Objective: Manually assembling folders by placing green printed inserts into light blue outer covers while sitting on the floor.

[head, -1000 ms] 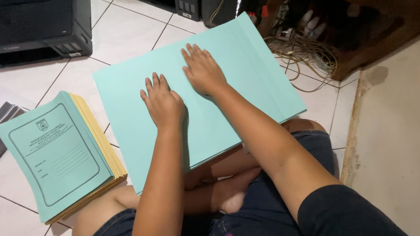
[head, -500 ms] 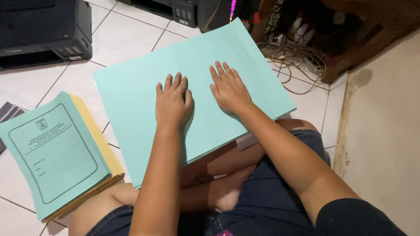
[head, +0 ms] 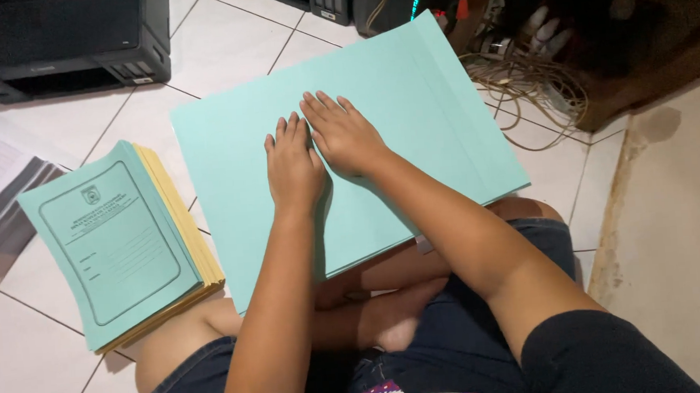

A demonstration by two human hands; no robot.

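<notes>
Now both palms, left hand (head: 293, 169) and right hand (head: 344, 134), press flat (fingers spread, seemingly touching) on the large teal sheet (head: 409, 104).

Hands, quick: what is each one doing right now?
Left hand: open, flat on the big green paper, holding nothing.
Right hand: open, flat on the same paper, holding nothing.
</notes>
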